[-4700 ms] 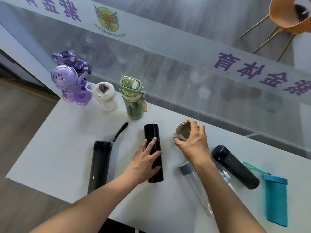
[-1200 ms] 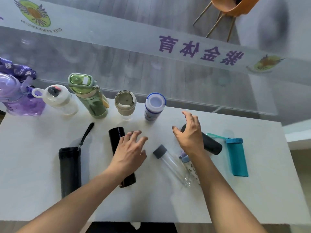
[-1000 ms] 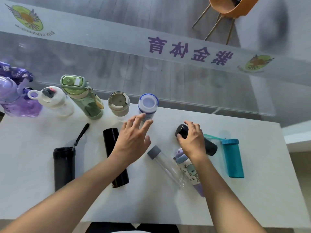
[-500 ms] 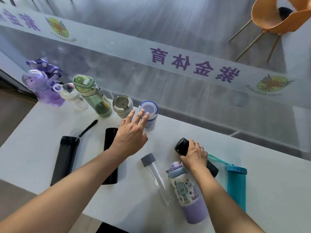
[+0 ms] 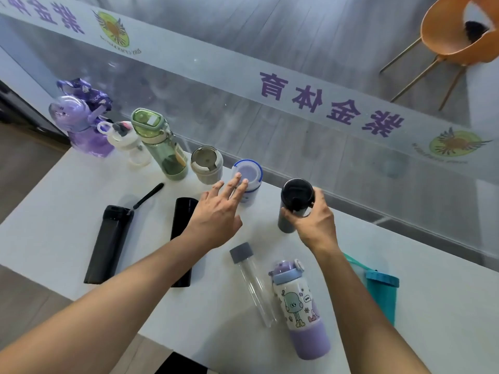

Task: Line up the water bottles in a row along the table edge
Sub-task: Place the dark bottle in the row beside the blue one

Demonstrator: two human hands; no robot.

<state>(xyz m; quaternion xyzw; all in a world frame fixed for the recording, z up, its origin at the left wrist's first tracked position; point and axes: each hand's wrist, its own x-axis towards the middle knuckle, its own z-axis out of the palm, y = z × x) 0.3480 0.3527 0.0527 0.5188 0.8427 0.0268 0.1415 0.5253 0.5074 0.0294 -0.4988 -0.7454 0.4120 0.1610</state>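
Along the far edge of the white table (image 5: 67, 201) stand a purple bottle (image 5: 81, 128), a white bottle (image 5: 129, 144), a green bottle (image 5: 162, 147), a beige cup (image 5: 206, 164) and a blue-rimmed white bottle (image 5: 249, 175). My left hand (image 5: 216, 214) is spread flat, its fingertips touching the blue-rimmed bottle. My right hand (image 5: 313, 222) grips a dark grey flask (image 5: 295, 201), held upright just right of the row. Lying flat are two black flasks (image 5: 110, 238) (image 5: 183, 220), a clear tube bottle (image 5: 251, 282), a cartoon-print purple bottle (image 5: 299, 306) and a teal bottle (image 5: 383, 295).
A glass wall with a white band of purple characters (image 5: 324, 103) runs right behind the far table edge. An orange chair (image 5: 456, 28) stands beyond the glass. The table's near edge drops to a wooden floor (image 5: 27, 292) on the left.
My right hand has lifted the dark grey flask from lying on the table to upright near the row. My left hand stays at the blue-rimmed bottle.
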